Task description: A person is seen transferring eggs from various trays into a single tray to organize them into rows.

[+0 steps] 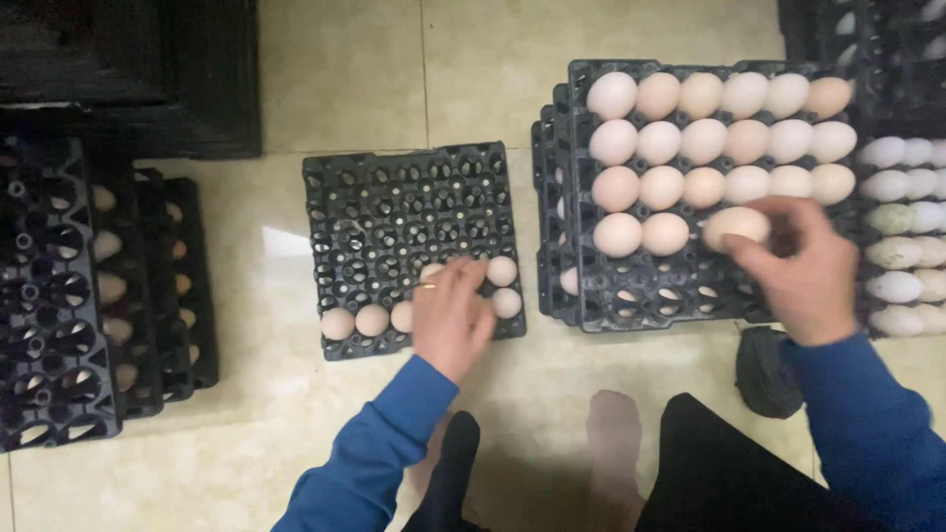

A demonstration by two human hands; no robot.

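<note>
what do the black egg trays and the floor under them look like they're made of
The black egg trays: probably moulded plastic, judging by the thin, faintly glossy open lattice of cups. The floor: apparently polished ceramic or stone tile, given its beige marbled surface, visible grout lines and a bright reflection.

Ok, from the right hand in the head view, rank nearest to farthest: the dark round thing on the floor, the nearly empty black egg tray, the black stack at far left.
1. Dark round object, just below the right hand.
2. Nearly empty black plastic egg tray, centre, under the left hand.
3. Black tray stack, far left edge.
</note>
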